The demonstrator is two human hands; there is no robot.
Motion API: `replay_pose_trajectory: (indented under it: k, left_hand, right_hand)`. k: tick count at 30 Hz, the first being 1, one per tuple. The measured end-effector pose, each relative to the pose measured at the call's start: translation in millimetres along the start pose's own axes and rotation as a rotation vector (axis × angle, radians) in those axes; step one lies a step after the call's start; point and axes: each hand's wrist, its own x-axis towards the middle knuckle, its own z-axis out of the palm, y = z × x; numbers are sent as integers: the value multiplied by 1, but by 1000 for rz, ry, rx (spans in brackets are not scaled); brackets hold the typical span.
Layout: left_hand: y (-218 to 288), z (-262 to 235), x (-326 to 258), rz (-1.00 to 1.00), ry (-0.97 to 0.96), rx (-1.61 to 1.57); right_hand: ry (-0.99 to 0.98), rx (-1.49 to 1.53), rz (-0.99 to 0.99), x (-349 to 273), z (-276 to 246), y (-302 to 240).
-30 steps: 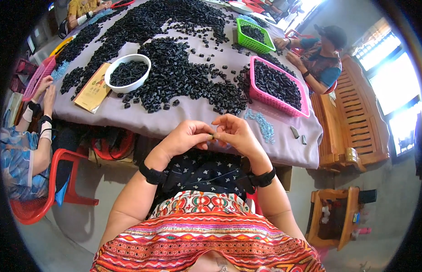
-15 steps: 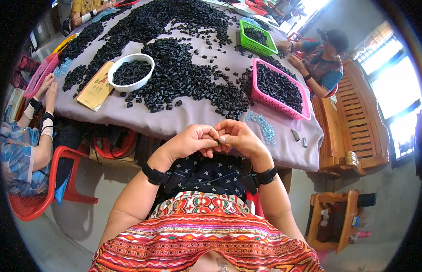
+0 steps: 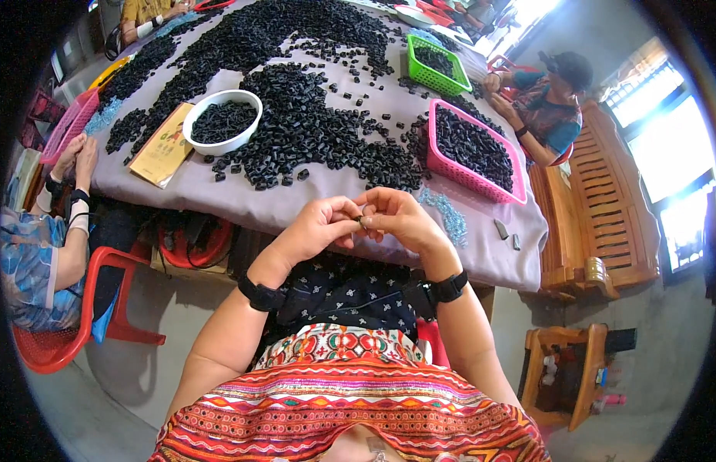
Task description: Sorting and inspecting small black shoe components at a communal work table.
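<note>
My left hand (image 3: pixel 318 229) and my right hand (image 3: pixel 405 221) meet at the table's near edge, thumbs and forefingers pinched together. Between the fingertips a small dark piece (image 3: pixel 358 219) shows, too tiny to make out fully. Just beyond lies a broad heap of small black plastic parts (image 3: pixel 292 123) on the grey cloth. To the right of my fingers is a scatter of tiny clear bluish pieces (image 3: pixel 450 217). A pink basket (image 3: pixel 475 182) filled with black parts stands behind them.
A white bowl (image 3: pixel 245 137) of thin black parts and a yellow booklet (image 3: pixel 159 154) are at the left. Farther back stands a green basket (image 3: pixel 435 82). Two small dark blocks (image 3: pixel 501 229) lie near the right corner. Co-workers sit around the table; a red chair (image 3: pixel 115 285) is at left.
Both my hands have risen a little toward the heap, still pinched together, and more of the small dark piece shows. At the left, a co-worker's hands have shifted slightly.
</note>
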Motion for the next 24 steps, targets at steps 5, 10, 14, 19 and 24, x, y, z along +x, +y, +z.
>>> replay_pose_trajectory:
  k: [5, 10, 14, 19, 24]
  left_hand:
    - [-2, -4, 4, 9, 53, -3]
    - [-16, -14, 10, 83, 282, -53]
    - [-17, -20, 13, 161, 462, -117]
    - [-18, -22, 13, 162, 486, -125]
    - [-18, -23, 13, 149, 471, -122]
  right_hand:
    - [103, -12, -28, 7, -3, 0]
    - [471, -594, -213, 42, -2, -2]
    - [485, -919, -332, 74, 0, -1]
    - [473, -1224, -309, 105, 2, 15]
    - [483, -1267, -245, 110, 3, 16]
